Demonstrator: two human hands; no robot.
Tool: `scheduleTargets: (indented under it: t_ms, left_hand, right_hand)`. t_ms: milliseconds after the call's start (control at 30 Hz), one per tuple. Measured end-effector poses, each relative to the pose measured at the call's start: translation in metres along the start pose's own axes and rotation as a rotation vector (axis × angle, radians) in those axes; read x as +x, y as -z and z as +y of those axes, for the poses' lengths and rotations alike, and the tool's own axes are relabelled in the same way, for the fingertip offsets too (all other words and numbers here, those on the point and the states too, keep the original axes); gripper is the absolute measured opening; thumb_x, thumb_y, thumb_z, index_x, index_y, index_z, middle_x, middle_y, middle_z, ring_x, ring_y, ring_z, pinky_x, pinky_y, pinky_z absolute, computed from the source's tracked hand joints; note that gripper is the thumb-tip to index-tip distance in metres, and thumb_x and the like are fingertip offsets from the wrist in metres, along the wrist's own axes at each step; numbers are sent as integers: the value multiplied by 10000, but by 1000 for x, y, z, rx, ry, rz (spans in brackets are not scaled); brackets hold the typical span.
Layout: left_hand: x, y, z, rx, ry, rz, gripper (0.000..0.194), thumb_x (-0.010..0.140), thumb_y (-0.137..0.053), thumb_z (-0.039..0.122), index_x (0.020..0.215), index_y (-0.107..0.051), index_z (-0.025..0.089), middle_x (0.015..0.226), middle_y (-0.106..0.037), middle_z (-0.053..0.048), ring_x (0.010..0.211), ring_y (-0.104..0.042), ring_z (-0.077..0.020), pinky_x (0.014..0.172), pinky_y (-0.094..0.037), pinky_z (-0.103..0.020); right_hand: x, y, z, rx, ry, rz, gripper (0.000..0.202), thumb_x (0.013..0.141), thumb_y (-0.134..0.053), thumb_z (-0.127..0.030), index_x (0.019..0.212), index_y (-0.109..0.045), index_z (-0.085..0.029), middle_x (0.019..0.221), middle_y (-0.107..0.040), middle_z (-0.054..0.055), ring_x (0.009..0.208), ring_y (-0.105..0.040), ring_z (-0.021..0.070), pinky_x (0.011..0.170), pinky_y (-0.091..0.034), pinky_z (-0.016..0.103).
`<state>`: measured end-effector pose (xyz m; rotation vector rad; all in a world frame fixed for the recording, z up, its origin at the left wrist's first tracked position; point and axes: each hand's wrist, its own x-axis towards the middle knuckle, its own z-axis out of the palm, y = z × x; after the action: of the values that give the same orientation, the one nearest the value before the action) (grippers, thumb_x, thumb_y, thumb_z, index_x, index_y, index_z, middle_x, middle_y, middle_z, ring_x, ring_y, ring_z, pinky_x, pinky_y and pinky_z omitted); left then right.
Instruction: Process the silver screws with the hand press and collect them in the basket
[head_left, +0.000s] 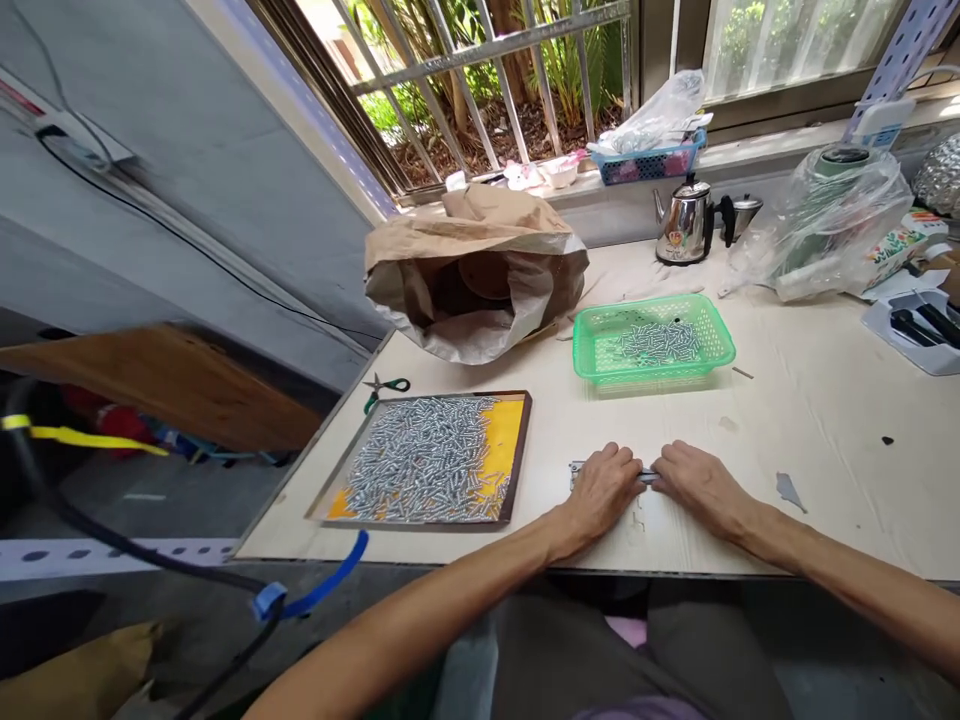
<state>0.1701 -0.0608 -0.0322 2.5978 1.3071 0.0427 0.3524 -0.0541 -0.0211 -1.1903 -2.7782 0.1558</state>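
Near the table's front edge, my left hand (609, 488) and my right hand (694, 487) are side by side, fingers curled around a small metal piece (646, 477) that shows between them. Its slotted left end sticks out past my left hand. To the left lies a shallow tray (521, 460) with a yellow bottom, holding a thick layer of silver screws (420, 455). Behind my hands sits a green plastic basket (652, 375) with a smaller pile of silver screws (664, 342).
Green-handled scissors (394, 384) lie behind the tray. An open brown paper bag (476, 270) stands at the back. Beyond the basket are a metal kettle (684, 225) and a plastic-wrapped green object (832, 210). A grey scrap (789, 490) lies near my right forearm.
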Motion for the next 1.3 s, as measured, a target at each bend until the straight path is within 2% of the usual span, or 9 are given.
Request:
scheduleTargets:
  t_ms: [200,433,533,767,867,967,1067,1200,1300]
  left_hand:
    - [-24,-30,21,28,-48,309,249,916,-414,158,1144,-508,131,1293,-505,-163,1252,-429,-259,981,-420,-422]
    - [-30,-43,47,-30,-93,325,244,935,-325,116,1038,-546,134,1077,-612,-112,1073,-561,-204,982,-432,-392]
    - [-23,-46,47,-59,-85,336,265,935,-307,108,1022,-555,143,1048,-619,-104,1024,-576,-198,972,-438,-398]
    - [-53,-44,50,-47,-275,490,271,907,-341,118,912,-610,148,779,-630,-80,797,-590,-183,748,-507,-311]
    - [-87,-23,25,-15,-183,564,266,917,-353,146,877,-615,160,741,-605,-64,718,-553,-156,687,-486,-286]
    - [-115,6,-22,43,238,629,268,934,-359,176,925,-627,174,800,-604,-66,763,-531,-170,698,-470,-305]
    - [-126,28,-69,88,506,479,221,921,-437,200,853,-647,183,827,-600,-57,833,-509,-195,720,-454,-315]
    - [-121,35,-101,152,536,227,207,886,-499,154,737,-643,164,806,-589,-63,847,-490,-208,704,-422,-314]
    - [-113,31,-106,184,463,150,207,872,-513,134,706,-633,163,790,-581,-71,850,-486,-209,697,-409,-315]
  right_hand:
    - [1,10,24,38,-12,-90,445,728,-658,-506,1011,-620,-164,936,-594,123,815,-520,247,712,-427,352]
    - [26,9,39,-92,-131,-41,204,884,-441,-169,829,-638,-171,842,-626,74,808,-531,202,703,-390,310]
    - [42,15,16,-132,-112,-17,188,870,-468,-153,851,-651,-190,855,-633,66,804,-522,201,670,-371,310]
    - [72,6,-61,-64,407,-97,146,839,-578,-176,764,-682,-246,880,-648,22,877,-496,189,663,-334,304]
    - [80,-6,-64,-104,494,-75,174,830,-568,-123,697,-651,-199,766,-642,35,821,-491,186,650,-306,314]
    - [85,-15,-61,-86,527,-30,191,845,-545,-113,697,-628,-200,725,-636,23,776,-489,176,649,-290,314]
    - [85,-22,-62,-98,538,-3,216,841,-521,-75,683,-609,-192,720,-633,21,736,-488,170,648,-291,310]
    - [89,-15,-61,-82,479,90,216,841,-484,-70,701,-604,-183,719,-625,40,710,-490,173,666,-321,303]
    - [99,14,-44,-100,288,247,237,882,-425,-112,760,-613,-188,723,-609,52,734,-500,189,687,-341,301]
